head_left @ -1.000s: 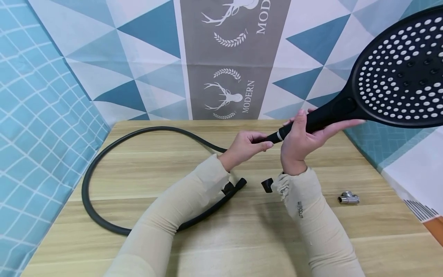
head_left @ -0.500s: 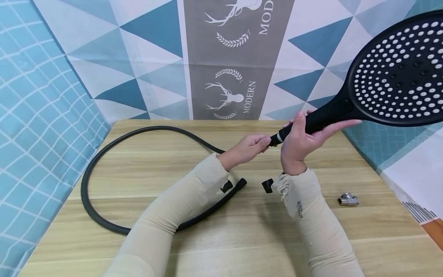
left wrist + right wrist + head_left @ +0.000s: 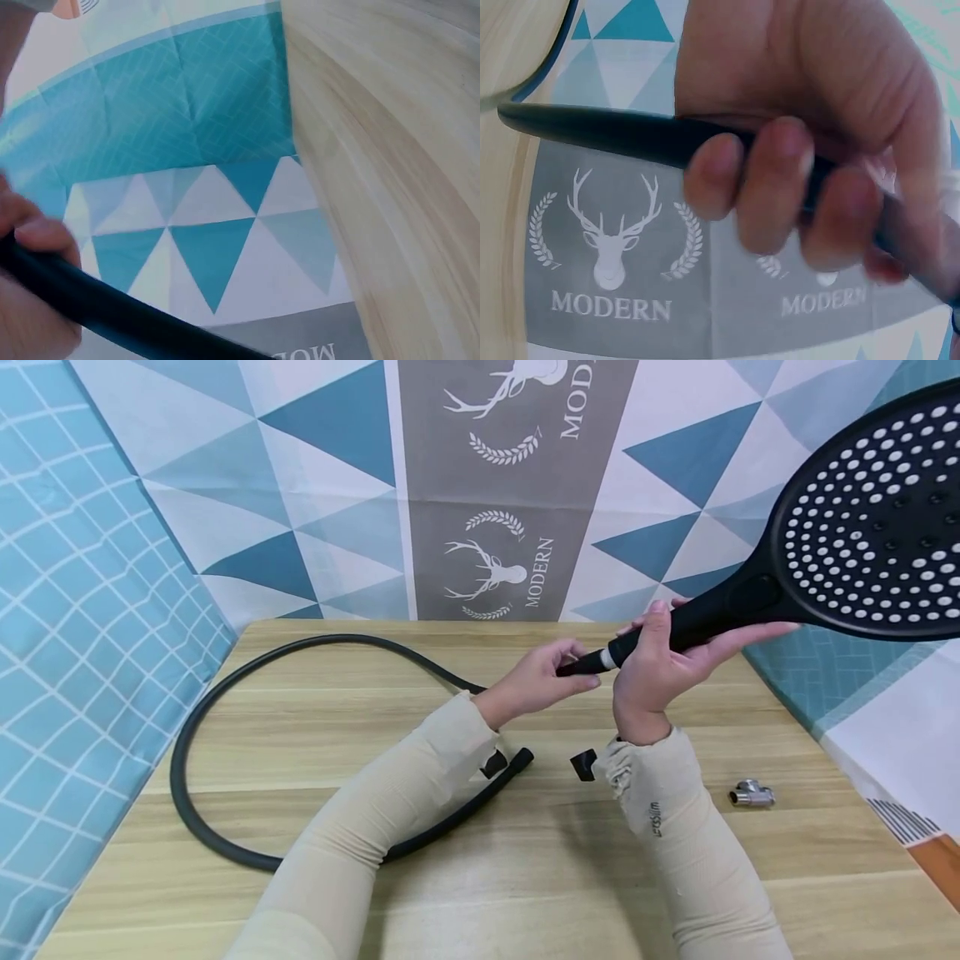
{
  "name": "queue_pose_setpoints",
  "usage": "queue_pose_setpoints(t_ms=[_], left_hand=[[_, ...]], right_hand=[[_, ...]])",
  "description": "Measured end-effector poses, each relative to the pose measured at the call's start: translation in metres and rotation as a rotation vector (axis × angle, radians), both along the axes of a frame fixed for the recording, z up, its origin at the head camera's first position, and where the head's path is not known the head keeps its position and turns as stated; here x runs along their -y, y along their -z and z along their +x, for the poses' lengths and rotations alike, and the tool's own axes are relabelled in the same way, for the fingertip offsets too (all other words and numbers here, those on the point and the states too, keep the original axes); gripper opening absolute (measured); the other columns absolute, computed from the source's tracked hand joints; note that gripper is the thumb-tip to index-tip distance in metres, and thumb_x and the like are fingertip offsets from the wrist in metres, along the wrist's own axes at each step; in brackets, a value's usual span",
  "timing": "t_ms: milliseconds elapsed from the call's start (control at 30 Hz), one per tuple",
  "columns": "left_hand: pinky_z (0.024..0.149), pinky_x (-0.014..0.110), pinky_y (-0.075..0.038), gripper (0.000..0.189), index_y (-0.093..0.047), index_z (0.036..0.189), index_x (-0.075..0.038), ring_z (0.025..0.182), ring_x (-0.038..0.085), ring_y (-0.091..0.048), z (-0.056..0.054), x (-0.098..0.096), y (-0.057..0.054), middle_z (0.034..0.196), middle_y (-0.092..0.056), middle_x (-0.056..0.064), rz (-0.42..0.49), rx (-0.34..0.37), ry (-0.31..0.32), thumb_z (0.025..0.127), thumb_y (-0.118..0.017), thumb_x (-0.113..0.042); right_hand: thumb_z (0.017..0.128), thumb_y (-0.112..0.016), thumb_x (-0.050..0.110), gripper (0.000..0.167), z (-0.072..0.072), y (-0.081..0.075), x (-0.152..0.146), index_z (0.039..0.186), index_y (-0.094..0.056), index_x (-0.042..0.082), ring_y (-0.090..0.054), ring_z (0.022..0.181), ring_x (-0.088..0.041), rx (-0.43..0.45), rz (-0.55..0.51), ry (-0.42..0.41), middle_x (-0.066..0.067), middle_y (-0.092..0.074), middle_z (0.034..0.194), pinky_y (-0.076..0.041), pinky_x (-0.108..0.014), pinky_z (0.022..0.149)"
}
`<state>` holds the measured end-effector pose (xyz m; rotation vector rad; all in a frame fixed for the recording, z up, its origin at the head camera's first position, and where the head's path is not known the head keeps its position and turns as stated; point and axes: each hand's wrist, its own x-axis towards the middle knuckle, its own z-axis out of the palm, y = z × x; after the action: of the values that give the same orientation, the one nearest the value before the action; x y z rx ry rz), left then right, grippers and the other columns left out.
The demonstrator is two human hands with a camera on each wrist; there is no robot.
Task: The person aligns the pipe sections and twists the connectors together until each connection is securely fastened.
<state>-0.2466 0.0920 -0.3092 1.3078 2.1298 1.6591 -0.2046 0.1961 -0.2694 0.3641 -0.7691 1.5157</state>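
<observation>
My right hand (image 3: 654, 672) holds a black shower head (image 3: 753, 597) by its handle, the broad perforated face raised at the upper right and partly cut off by the frame. In the right wrist view the fingers (image 3: 776, 191) curl round the handle. My left hand (image 3: 534, 681) has its thumb and fingers about the end of a black shower hose (image 3: 183, 735), where the connector (image 3: 588, 665) meets the handle at a pale ring (image 3: 606, 657). The hose also crosses the left wrist view beside a hand (image 3: 45, 240).
The hose loops over the left of the wooden table (image 3: 480, 902), its free end (image 3: 523, 758) lying near the left forearm. A small chrome T-shaped fitting (image 3: 752, 793) lies on the right. Patterned cloth walls (image 3: 330, 527) stand behind and at both sides.
My left thumb closes against the fingers at the hose end, then straightens along it again. The shower head shifts slightly left, then back right. My right hand keeps its grip.
</observation>
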Motion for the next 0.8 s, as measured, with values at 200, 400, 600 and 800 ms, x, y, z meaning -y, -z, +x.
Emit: queue_pose_setpoints(t_ms=[200, 400, 600, 800], left_hand=[[0.056, 0.022, -0.034, 0.011, -0.057, 0.087, 0.006, 0.055, 0.009, -0.038, -0.0003, 0.0008, 0.0023, 0.065, -0.042, 0.000, 0.000, -0.053, 0.082, 0.094, -0.057, -0.002], [0.057, 0.024, -0.029, 0.021, -0.049, 0.088, 0.007, 0.054, 0.012, -0.031, 0.0000, 0.0075, -0.0021, 0.066, -0.037, 0.002, 0.053, 0.092, 0.217, 0.103, -0.036, 0.000], [0.053, 0.023, -0.027, 0.017, -0.052, 0.090, 0.009, 0.051, 0.010, -0.031, 0.0016, 0.0073, -0.0042, 0.064, -0.037, 0.000, 0.065, 0.072, 0.138, 0.101, -0.044, -0.001], [0.053, 0.022, -0.029, 0.014, -0.057, 0.097, 0.012, 0.052, 0.008, -0.033, 0.0037, 0.0062, -0.0048, 0.064, -0.039, -0.001, 0.075, 0.017, 0.093, 0.098, -0.049, 0.000]], right_hand=[[0.082, -0.056, -0.018, 0.104, 0.0008, -0.0022, 0.0015, 0.140, 0.028, 0.002, -0.040, 0.061, -0.027, 0.010, 0.066, 0.005, -0.004, -0.014, 0.156, -0.045, -0.030, 0.057], [0.079, -0.058, -0.019, 0.107, 0.0031, -0.0058, 0.0012, 0.141, 0.027, 0.003, -0.041, 0.060, -0.025, 0.010, 0.050, 0.001, -0.006, -0.012, 0.157, -0.046, -0.028, 0.057], [0.081, -0.059, -0.016, 0.107, 0.0066, -0.0096, 0.0016, 0.142, 0.027, 0.004, -0.040, 0.058, -0.027, 0.007, 0.035, 0.015, -0.001, -0.010, 0.157, -0.046, -0.031, 0.056], [0.081, -0.058, -0.017, 0.110, 0.0093, -0.0092, 0.0019, 0.143, 0.029, 0.007, -0.039, 0.055, -0.027, -0.023, 0.023, -0.009, -0.002, -0.014, 0.156, -0.045, -0.031, 0.054]])
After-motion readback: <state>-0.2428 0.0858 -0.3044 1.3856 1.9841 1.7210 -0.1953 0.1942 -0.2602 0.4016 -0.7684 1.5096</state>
